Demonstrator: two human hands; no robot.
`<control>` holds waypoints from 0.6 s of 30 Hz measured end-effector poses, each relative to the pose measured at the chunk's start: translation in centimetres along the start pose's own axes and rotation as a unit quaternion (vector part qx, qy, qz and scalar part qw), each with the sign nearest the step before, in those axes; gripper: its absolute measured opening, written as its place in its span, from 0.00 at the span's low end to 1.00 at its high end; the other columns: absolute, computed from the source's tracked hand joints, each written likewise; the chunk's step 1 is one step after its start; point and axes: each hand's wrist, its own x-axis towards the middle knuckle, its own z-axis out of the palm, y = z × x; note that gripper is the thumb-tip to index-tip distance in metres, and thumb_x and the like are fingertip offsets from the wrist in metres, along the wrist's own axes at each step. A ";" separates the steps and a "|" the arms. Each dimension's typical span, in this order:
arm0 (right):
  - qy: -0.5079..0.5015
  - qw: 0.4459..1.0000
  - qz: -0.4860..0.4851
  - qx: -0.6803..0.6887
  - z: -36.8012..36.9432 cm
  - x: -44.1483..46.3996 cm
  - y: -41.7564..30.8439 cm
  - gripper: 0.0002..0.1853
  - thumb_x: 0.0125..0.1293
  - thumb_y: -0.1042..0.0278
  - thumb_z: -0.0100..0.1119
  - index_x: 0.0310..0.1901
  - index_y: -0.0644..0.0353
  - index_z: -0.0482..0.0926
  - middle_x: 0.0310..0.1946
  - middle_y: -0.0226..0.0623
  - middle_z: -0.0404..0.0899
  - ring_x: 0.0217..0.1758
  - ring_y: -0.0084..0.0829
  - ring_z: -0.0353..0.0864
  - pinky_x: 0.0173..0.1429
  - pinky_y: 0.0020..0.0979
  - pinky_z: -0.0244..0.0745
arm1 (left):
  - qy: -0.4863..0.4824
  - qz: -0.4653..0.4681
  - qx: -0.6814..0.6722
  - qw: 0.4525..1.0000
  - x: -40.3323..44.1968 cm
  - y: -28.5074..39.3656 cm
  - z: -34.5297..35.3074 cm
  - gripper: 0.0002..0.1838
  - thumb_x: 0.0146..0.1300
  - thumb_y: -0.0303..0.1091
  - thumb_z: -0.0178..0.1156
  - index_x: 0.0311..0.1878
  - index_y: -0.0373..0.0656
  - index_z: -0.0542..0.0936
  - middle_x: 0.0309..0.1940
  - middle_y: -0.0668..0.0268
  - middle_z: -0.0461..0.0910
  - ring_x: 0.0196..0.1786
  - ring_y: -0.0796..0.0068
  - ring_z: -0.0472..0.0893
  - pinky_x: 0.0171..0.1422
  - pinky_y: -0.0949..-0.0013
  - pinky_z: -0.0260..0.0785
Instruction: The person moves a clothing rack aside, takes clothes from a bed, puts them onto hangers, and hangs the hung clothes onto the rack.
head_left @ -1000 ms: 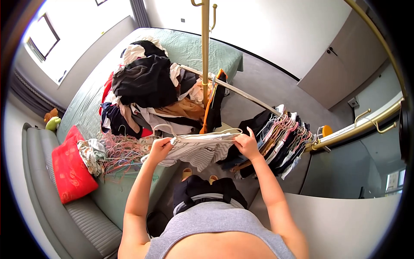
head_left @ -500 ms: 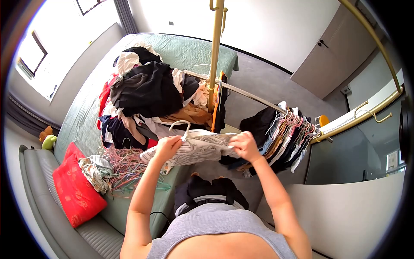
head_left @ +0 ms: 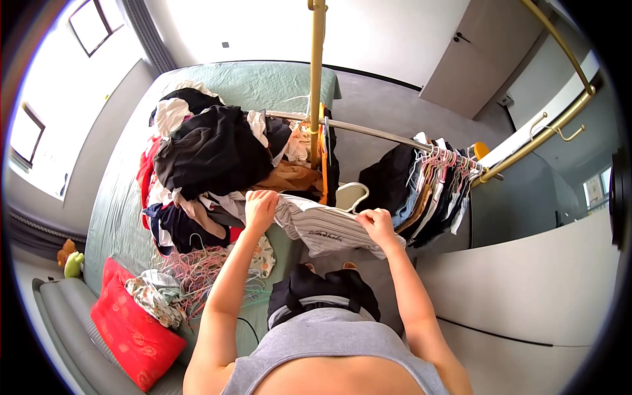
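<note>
A grey-and-white striped garment (head_left: pixel 322 230) with dark lettering is stretched between my hands in front of me. My left hand (head_left: pixel 263 209) is closed on its left end, fingers curled over the top edge. My right hand (head_left: pixel 376 227) pinches the garment near its right end. The white hook of a hanger (head_left: pixel 356 192) rises just left of my right hand; whatever lies below the hook is hidden by the cloth.
A heap of clothes (head_left: pixel 210 155) covers part of the green bed (head_left: pixel 118 191). Tangled hangers (head_left: pixel 204 270) lie near a red pillow (head_left: pixel 135 329). Beyond my hands stands a gold rack post (head_left: pixel 317 72), with a rail (head_left: pixel 375 135) carrying hung clothes (head_left: pixel 428 191) on the right.
The garment has been turned and spread, so lettering now shows. The hanger hook was beside my left hand and is now beside my right. The view has shifted slightly.
</note>
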 end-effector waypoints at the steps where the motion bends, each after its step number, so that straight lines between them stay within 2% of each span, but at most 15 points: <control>1: -0.015 0.999 -0.043 -0.024 -0.6 -0.2 -0.6 0.10 0.53 0.61 0.63 0.21 0.57 0.80 0.14 0.31 0.75 0.21 0.32 0.73 0.37 0.35 0.66 | 0.002 0.014 -0.007 1.000 0.1 -0.2 0.4 0.07 0.60 0.33 0.54 0.32 0.43 0.79 0.32 0.65 0.79 0.39 0.63 0.75 0.49 0.62 0.61; 2: 0.002 0.996 -0.092 0.004 -0.8 -0.4 -1.5 0.08 0.53 0.63 0.63 0.22 0.56 0.80 0.13 0.29 0.74 0.21 0.31 0.73 0.40 0.34 0.66 | 0.005 0.028 -0.015 0.999 0.3 -0.2 1.0 0.08 0.61 0.34 0.53 0.34 0.43 0.80 0.36 0.65 0.80 0.41 0.63 0.75 0.51 0.63 0.61; 3: 0.037 0.995 -0.095 -0.005 -1.3 -0.6 -2.7 0.08 0.53 0.64 0.63 0.22 0.56 0.81 0.13 0.28 0.74 0.21 0.31 0.72 0.40 0.33 0.65 | -0.005 0.009 -0.006 1.000 0.6 0.3 1.2 0.10 0.62 0.35 0.53 0.39 0.44 0.81 0.42 0.66 0.79 0.45 0.63 0.75 0.53 0.64 0.61; 4: 0.071 0.993 -0.097 -0.013 -1.5 -0.9 -3.4 0.07 0.52 0.64 0.63 0.22 0.55 0.81 0.13 0.28 0.73 0.21 0.31 0.72 0.40 0.33 0.65 | -0.012 -0.027 -0.033 0.999 0.7 0.4 2.0 0.11 0.63 0.35 0.51 0.43 0.43 0.79 0.43 0.64 0.79 0.47 0.62 0.74 0.54 0.63 0.62; 5: 0.082 0.994 -0.071 -0.006 -1.0 -1.4 -2.2 0.07 0.52 0.65 0.64 0.22 0.56 0.81 0.13 0.28 0.73 0.21 0.30 0.71 0.39 0.32 0.64 | -0.022 -0.044 -0.061 0.997 0.9 0.1 3.0 0.12 0.61 0.32 0.51 0.45 0.43 0.78 0.43 0.63 0.78 0.48 0.60 0.74 0.55 0.61 0.62; 6: 0.052 0.997 -0.041 -0.030 -1.3 -1.7 -1.5 0.07 0.52 0.64 0.64 0.22 0.56 0.81 0.13 0.27 0.73 0.21 0.29 0.70 0.38 0.32 0.63 | -0.034 -0.061 -0.089 0.994 0.8 -0.2 4.0 0.14 0.59 0.30 0.51 0.48 0.43 0.77 0.44 0.62 0.78 0.49 0.58 0.74 0.55 0.59 0.62; 9: 0.077 0.995 -0.051 -0.030 -2.4 -2.8 -0.6 0.06 0.51 0.64 0.66 0.22 0.56 0.81 0.14 0.28 0.74 0.20 0.30 0.68 0.34 0.32 0.62 | -0.168 0.001 -0.082 0.982 0.7 -1.1 5.8 0.25 0.47 0.23 0.51 0.53 0.43 0.73 0.47 0.58 0.76 0.52 0.54 0.72 0.57 0.57 0.62; 10: 0.077 0.994 -0.059 -0.044 -3.2 -3.2 -0.6 0.07 0.50 0.65 0.66 0.22 0.56 0.81 0.15 0.28 0.75 0.20 0.30 0.68 0.33 0.32 0.61 | -0.202 -0.015 -0.096 0.975 0.6 -0.9 6.4 0.23 0.48 0.25 0.53 0.52 0.45 0.73 0.48 0.59 0.75 0.54 0.54 0.71 0.58 0.57 0.62; 12: 0.086 0.994 -0.057 -0.034 -4.8 -3.8 -0.6 0.06 0.50 0.66 0.66 0.21 0.56 0.81 0.15 0.28 0.75 0.21 0.29 0.68 0.33 0.31 0.61 | -0.236 -0.028 -0.117 0.964 0.6 -0.8 7.4 0.18 0.50 0.27 0.55 0.47 0.43 0.76 0.43 0.57 0.78 0.50 0.55 0.74 0.53 0.57 0.66; 14: 0.118 0.993 -0.030 -0.011 -6.4 -4.3 -0.7 0.07 0.51 0.67 0.66 0.22 0.59 0.81 0.13 0.31 0.74 0.18 0.30 0.68 0.29 0.31 0.62 | -0.297 -0.093 -0.085 0.947 1.4 -1.3 8.1 0.14 0.51 0.29 0.57 0.43 0.42 0.77 0.37 0.56 0.79 0.44 0.54 0.76 0.48 0.58 0.68; 15: 0.125 0.992 0.021 -0.010 -6.8 -5.0 0.0 0.07 0.52 0.67 0.65 0.22 0.60 0.81 0.13 0.33 0.73 0.17 0.30 0.68 0.27 0.31 0.62 | -0.325 -0.124 -0.067 0.935 1.8 -1.8 8.5 0.12 0.51 0.30 0.57 0.41 0.41 0.78 0.34 0.56 0.79 0.42 0.54 0.77 0.45 0.59 0.69; 16: 0.132 0.988 0.073 -0.008 -7.1 -5.9 1.0 0.08 0.53 0.67 0.65 0.23 0.62 0.81 0.12 0.34 0.73 0.16 0.30 0.69 0.25 0.31 0.62 | -0.232 -0.085 -0.091 0.965 1.7 -2.9 9.4 0.10 0.53 0.32 0.58 0.38 0.40 0.79 0.28 0.56 0.79 0.35 0.53 0.79 0.40 0.59 0.70; 17: 0.140 0.980 0.137 0.015 -7.2 -6.8 2.5 0.09 0.55 0.67 0.63 0.23 0.63 0.81 0.11 0.35 0.71 0.14 0.29 0.70 0.23 0.30 0.62 | -0.230 -0.102 -0.093 0.963 1.5 -3.9 10.3 0.10 0.54 0.33 0.58 0.38 0.40 0.79 0.27 0.56 0.79 0.35 0.54 0.79 0.40 0.59 0.70; 18: 0.107 0.979 0.174 0.015 -7.7 -7.2 2.6 0.10 0.58 0.66 0.60 0.24 0.63 0.81 0.09 0.33 0.70 0.14 0.26 0.70 0.23 0.29 0.63 | -0.226 -0.119 -0.095 0.962 2.0 -3.7 10.5 0.09 0.54 0.33 0.58 0.38 0.40 0.79 0.27 0.56 0.79 0.35 0.55 0.79 0.40 0.59 0.70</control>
